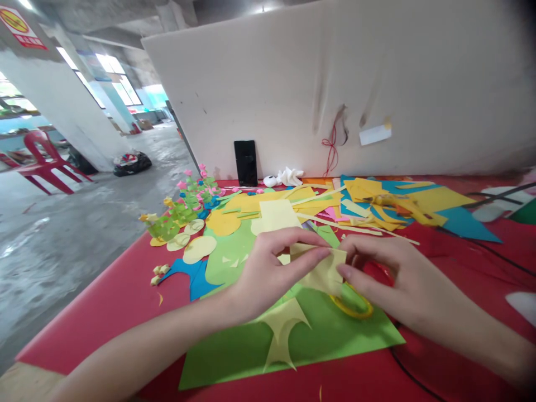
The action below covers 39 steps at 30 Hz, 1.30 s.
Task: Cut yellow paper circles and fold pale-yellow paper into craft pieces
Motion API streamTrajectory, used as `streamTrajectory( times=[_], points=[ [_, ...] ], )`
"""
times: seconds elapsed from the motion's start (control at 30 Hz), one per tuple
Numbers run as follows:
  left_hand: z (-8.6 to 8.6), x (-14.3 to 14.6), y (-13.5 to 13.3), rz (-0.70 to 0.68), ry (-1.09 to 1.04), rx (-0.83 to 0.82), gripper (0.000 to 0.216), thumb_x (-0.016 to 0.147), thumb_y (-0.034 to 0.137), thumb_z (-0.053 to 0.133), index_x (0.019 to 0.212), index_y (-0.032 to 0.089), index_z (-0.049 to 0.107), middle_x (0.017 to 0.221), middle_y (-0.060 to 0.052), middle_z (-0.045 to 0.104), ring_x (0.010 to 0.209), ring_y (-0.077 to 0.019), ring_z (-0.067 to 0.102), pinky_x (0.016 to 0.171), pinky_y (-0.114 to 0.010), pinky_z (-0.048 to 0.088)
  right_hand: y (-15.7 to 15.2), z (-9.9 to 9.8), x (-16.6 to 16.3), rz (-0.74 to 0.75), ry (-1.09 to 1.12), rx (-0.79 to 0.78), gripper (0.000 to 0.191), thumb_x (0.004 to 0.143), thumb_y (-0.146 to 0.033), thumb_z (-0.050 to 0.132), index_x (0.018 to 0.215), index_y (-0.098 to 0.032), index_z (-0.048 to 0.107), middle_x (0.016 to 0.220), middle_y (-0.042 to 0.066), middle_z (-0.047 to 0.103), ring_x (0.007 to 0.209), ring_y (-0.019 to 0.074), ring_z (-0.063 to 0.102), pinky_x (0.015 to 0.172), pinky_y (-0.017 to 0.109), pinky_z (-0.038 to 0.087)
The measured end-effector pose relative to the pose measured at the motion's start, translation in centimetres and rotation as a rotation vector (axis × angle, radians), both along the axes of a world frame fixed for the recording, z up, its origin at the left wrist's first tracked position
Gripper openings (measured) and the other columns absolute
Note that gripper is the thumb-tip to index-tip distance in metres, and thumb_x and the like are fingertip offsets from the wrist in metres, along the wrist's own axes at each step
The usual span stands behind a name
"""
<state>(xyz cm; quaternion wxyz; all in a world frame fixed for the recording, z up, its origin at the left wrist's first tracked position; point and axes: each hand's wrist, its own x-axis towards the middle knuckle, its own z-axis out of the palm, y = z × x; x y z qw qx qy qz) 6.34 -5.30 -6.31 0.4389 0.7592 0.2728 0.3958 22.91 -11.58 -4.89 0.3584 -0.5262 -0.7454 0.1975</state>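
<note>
A pale yellow piece of paper [320,274] is held up between both hands over the table. My left hand [278,262] pinches its upper edge between thumb and fingers. At the paper's right edge, my right hand [377,273] closes thumb and fingers on it. Just below lie scissors with yellow-rimmed handles [354,310], partly hidden by the paper and my right hand. Under them is a green sheet of paper [347,340]. A pale yellow offcut with curved cut-outs [280,338] rests on that sheet, in front of my left hand.
Paper flowers [196,192] and pale yellow discs [200,249] stand at the left. A yellow glue gun [408,208] lies at the right among paper strips, its black cord trailing off. A black phone [246,163] leans against the white board [285,100]. Blue scraps [196,276] lie on the red tabletop [121,298].
</note>
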Motion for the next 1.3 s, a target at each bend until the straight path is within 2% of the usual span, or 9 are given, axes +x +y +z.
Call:
streamTrajectory(
  times=[0.17,0.33,0.53,0.73,1.07,1.3],
  points=[
    [0.1,0.1,0.0,-0.079,-0.053,0.054,0.008,0.077,0.019,0.063,0.078,0.015,0.069,0.076,-0.004,0.069,0.070,-0.0123,0.062,0.062,-0.022,0.047,-0.3,-0.6,-0.1,0.005,-0.083,0.017,0.022,0.086,-0.024,0.047,0.067,-0.020,0.056,0.062,-0.001,0.062,0.058,0.0144,0.056,0.052,0.026,0.040],
    [0.2,0.2,-0.1,-0.092,-0.061,0.080,0.004,0.074,0.013,0.063,0.073,0.012,0.067,0.071,-0.004,0.066,0.069,-0.0119,0.060,0.066,-0.022,0.048,-0.5,-0.7,-0.2,0.040,-0.120,0.101,0.022,0.086,-0.018,0.046,0.069,-0.017,0.059,0.062,0.000,0.059,0.056,0.0129,0.053,0.054,0.026,0.039],
    [0.2,0.1,-0.3,-0.117,-0.036,0.099,0.011,0.067,0.004,0.063,0.068,0.015,0.063,0.070,-0.002,0.065,0.070,-0.0125,0.059,0.067,-0.024,0.047,-0.7,-0.3,-0.3,0.071,-0.208,0.139,0.025,0.085,-0.016,0.043,0.061,-0.018,0.051,0.056,-0.002,0.051,0.051,0.0111,0.048,0.048,0.025,0.033],
    [0.3,-0.2,0.1,-0.116,0.005,0.081,0.006,0.069,0.010,0.063,0.068,0.016,0.062,0.071,-0.002,0.063,0.070,-0.0129,0.057,0.068,-0.025,0.046,-0.9,-0.4,-0.1,0.076,-0.238,0.259,0.025,0.083,-0.013,0.043,0.061,-0.018,0.055,0.054,0.001,0.055,0.049,0.0128,0.049,0.048,0.027,0.035],
    [0.5,-0.4,1.7,-0.028,0.095,0.050,0.006,0.076,0.016,0.059,0.071,0.015,0.061,0.073,-0.001,0.065,0.071,-0.0109,0.057,0.067,-0.022,0.046,-0.8,0.3,0.5,0.003,-0.157,0.267,0.030,0.084,-0.016,0.043,0.056,-0.017,0.055,0.050,0.002,0.055,0.046,0.0131,0.048,0.046,0.029,0.033],
    [0.3,-0.3,1.7,0.009,0.126,0.084,0.004,0.075,0.015,0.058,0.072,0.014,0.062,0.076,-0.001,0.065,0.073,-0.0104,0.058,0.072,-0.020,0.045,-0.2,-0.3,0.6,-0.030,-0.249,0.289,0.033,0.083,-0.013,0.043,0.053,-0.015,0.057,0.051,0.004,0.058,0.047,0.0138,0.052,0.047,0.029,0.034]
  ],
)
